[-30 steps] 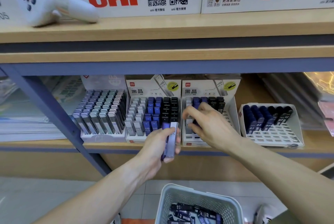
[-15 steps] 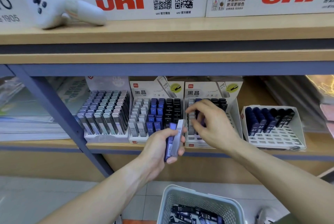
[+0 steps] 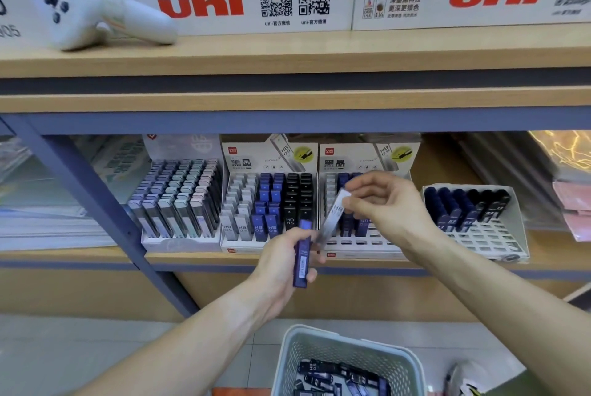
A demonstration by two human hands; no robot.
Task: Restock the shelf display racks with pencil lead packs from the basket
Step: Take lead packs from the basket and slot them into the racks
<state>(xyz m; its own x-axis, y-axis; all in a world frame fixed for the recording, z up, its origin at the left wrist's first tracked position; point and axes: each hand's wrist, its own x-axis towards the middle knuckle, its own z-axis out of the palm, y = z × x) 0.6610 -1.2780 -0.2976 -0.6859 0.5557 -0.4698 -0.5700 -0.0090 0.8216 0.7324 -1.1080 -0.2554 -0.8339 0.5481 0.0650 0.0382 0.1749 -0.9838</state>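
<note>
The left hand (image 3: 281, 263) grips 1 blue pack (image 3: 302, 256) as a reserve, close below the half-empty rack (image 3: 361, 243) – handy for feeding. The right hand (image 3: 383, 207) pinches 1 grey pack (image 3: 334, 216) by its top, tilted toward the open slots – likely next in. More packs lie in the basket (image 3: 319, 341) below.
</note>
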